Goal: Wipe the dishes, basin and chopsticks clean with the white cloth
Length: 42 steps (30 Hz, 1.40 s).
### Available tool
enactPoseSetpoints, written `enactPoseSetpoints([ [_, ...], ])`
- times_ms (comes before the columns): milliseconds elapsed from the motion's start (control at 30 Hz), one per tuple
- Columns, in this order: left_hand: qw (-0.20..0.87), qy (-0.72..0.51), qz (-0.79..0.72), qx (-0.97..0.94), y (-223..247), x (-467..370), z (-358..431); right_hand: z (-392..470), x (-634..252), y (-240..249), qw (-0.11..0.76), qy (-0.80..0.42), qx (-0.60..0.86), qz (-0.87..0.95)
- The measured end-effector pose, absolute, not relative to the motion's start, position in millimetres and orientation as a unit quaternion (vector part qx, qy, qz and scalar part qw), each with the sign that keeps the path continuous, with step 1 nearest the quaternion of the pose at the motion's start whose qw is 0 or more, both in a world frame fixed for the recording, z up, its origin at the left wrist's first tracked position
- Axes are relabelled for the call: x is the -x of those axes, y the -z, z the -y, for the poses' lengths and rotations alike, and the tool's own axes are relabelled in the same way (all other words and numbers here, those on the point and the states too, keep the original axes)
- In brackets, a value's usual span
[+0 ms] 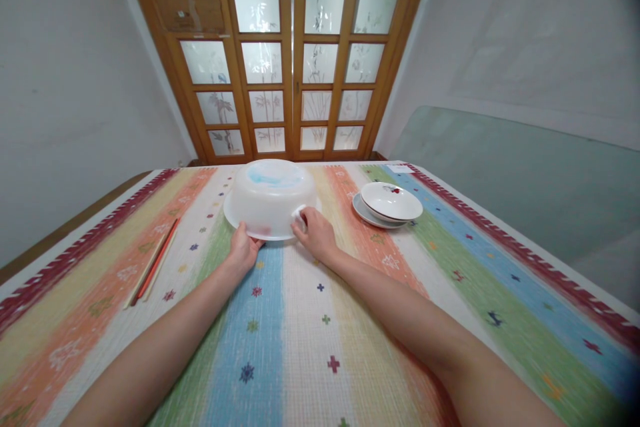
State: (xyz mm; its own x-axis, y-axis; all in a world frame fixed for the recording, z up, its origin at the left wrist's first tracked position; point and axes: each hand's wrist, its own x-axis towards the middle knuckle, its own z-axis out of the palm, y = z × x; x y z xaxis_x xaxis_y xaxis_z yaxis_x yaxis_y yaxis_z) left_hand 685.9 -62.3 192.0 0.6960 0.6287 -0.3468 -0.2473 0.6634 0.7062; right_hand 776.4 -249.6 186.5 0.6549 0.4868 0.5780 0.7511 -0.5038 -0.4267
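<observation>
A white translucent plastic basin [270, 197] is bottom up over the striped tablecloth, with a pale blue patch on its raised base. My left hand [245, 248] grips the near left part of its rim, thumb on top and fingers underneath. My right hand [315, 233] is closed on a small white item [299, 213], pressed against the basin's near right side; it looks like a cloth or tissue, mostly hidden by the fingers.
Right of the basin, a white bowl [391, 201] with a dark rim sits on a plate [361, 211]. Red and pale chopsticks [159, 259] lie at the left. Behind the table [300, 320] stand wood-framed glass doors [294, 40].
</observation>
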Motion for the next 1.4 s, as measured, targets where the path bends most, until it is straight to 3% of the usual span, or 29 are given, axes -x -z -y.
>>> enactPoseSetpoints([
  [233,0.861,-0.247,-0.301,-0.329,-191.2,-684.1,55.5,261.0,-804.7,-187.4,0.366,0.152,0.882,0.255],
  [400,0.874,-0.253,-0.251,-0.329,-193.6,-682.0,60.1,254.4,-783.7,-188.4,0.351,0.163,0.852,0.352],
  [667,0.898,-0.182,-0.156,-0.369,-182.0,-681.1,91.0,241.8,-762.6,-191.2,0.436,0.133,0.791,0.409],
  [933,0.889,-0.193,-0.158,-0.383,-183.3,-679.5,91.6,244.5,-776.8,-197.0,0.343,0.222,0.828,0.385],
  [1200,0.882,-0.167,-0.178,-0.403,-182.2,-679.0,85.8,267.3,-815.3,-204.2,0.414,0.268,0.834,0.249],
  [1400,0.872,-0.167,-0.201,-0.414,-185.4,-679.1,81.8,257.5,-788.6,-199.5,0.384,0.221,0.804,0.396],
])
